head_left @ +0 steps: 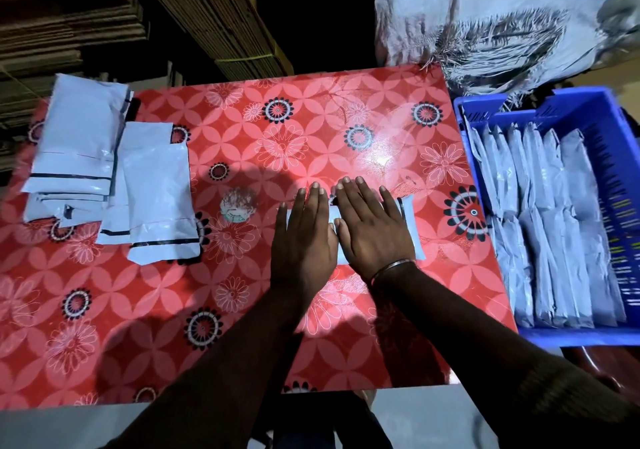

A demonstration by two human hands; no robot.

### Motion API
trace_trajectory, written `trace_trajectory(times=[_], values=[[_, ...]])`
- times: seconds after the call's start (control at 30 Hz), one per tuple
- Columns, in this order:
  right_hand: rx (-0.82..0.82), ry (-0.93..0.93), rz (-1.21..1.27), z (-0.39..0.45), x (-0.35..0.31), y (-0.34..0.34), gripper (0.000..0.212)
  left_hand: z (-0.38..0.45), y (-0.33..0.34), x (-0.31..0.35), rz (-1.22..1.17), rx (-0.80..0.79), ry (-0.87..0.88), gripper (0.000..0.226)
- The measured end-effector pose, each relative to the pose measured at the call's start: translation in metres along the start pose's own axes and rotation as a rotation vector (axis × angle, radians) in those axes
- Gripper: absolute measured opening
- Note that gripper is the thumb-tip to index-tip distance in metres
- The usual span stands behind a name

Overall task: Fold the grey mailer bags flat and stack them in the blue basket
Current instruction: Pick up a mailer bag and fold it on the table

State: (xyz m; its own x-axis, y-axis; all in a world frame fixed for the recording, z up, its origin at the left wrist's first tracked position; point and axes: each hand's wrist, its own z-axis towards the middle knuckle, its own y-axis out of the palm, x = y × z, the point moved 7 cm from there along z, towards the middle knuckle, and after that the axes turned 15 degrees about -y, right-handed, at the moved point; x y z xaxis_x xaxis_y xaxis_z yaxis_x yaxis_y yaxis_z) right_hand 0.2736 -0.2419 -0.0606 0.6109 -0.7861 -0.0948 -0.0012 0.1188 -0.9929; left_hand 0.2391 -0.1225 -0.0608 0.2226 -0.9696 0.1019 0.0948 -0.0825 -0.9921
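Both your palms are flat on the folded grey mailer bag (410, 227), fingers straight and spread: left hand (304, 237) on its left half, right hand (372, 230) on its right. The bag lies as a narrow strip mid-table on the red floral tablecloth (277, 130), its right end poking out. The blue basket (613, 143) at the table's right edge holds rows of folded mailers (554, 240). Unfolded mailers (104, 178) are piled far left.
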Motion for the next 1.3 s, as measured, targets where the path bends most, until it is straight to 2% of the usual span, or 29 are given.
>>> trace_trajectory(times=[0.5, 0.73, 0.87, 0.93, 1.03, 1.13, 1.2, 1.3], values=[[-0.043, 0.002, 0.128, -0.019, 0.026, 0.002, 0.064, 0.008, 0.012, -0.042, -0.145, -0.094, 0.011, 0.060], [-0.045, 0.084, 0.339, -0.032, 0.046, 0.002, 0.066, 0.016, 0.013, -0.048, -0.231, -0.255, 0.022, 0.052], [-0.022, -0.018, 0.250, -0.021, 0.046, -0.017, 0.057, 0.031, -0.010, -0.049, -0.274, -0.275, 0.072, 0.050], [-0.038, -0.011, 0.174, -0.012, 0.046, -0.031, 0.052, 0.038, -0.027, -0.047, -0.327, -0.274, 0.060, 0.043], [0.060, 0.010, 0.128, 0.001, 0.046, -0.065, 0.045, 0.050, -0.064, -0.043, -0.540, -0.190, -0.006, 0.030], [0.223, -0.002, 0.084, 0.013, 0.043, -0.098, 0.037, 0.061, -0.098, -0.036, -0.548, 0.050, 0.069, 0.032], [0.224, -0.003, 0.020, 0.016, 0.040, -0.100, 0.036, 0.059, -0.100, -0.029, -0.501, 0.140, 0.159, 0.036], [0.133, 0.025, 0.031, 0.006, 0.036, -0.075, 0.032, 0.042, -0.077, -0.024, -0.463, 0.134, 0.245, 0.037]])
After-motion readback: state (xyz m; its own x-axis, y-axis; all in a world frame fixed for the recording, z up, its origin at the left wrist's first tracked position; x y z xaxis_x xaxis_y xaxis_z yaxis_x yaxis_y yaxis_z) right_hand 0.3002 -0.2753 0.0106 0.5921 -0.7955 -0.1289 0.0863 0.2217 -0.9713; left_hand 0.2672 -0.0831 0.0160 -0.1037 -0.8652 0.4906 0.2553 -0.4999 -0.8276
